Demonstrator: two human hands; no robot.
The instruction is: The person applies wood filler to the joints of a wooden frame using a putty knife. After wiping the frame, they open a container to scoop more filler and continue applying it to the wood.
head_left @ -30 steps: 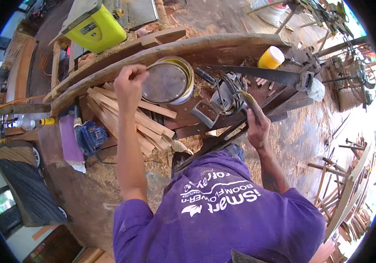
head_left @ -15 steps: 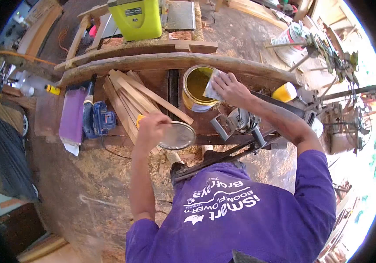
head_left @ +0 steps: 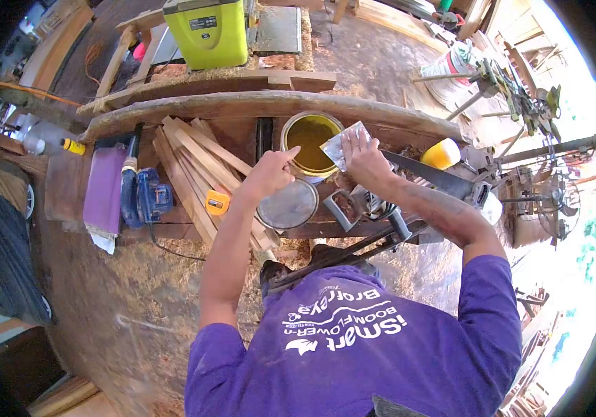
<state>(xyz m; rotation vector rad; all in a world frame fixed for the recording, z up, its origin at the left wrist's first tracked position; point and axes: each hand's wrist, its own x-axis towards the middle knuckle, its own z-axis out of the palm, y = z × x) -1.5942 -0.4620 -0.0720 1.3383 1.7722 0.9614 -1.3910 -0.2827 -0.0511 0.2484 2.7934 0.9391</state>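
Observation:
My left hand (head_left: 270,174) is closed at the edge of a round metal can lid (head_left: 287,206), its index finger pointing at the can's near rim. The lid hangs just below the open can (head_left: 284,142), which has a yellow rim and a yellowish content inside. To the right of the can, my right hand (head_left: 366,161) grips a crinkled silvery packet (head_left: 338,144) beside the rim. A yellow tape measure (head_left: 218,203) lies on a pile of wooden strips (head_left: 186,163) left of the lid.
A blue power tool (head_left: 153,194) and a purple sheet (head_left: 107,187) sit at the left of the bench. Near my right forearm are a handsaw (head_left: 430,175), a grey metal tool (head_left: 345,208) and a yellow container (head_left: 442,154). Beyond the log edge stands a lime-green machine (head_left: 207,35).
My left hand and the lid have moved right and up, closer to the can, uncovering the tape measure. My right hand has drawn slightly back from the can with the packet.

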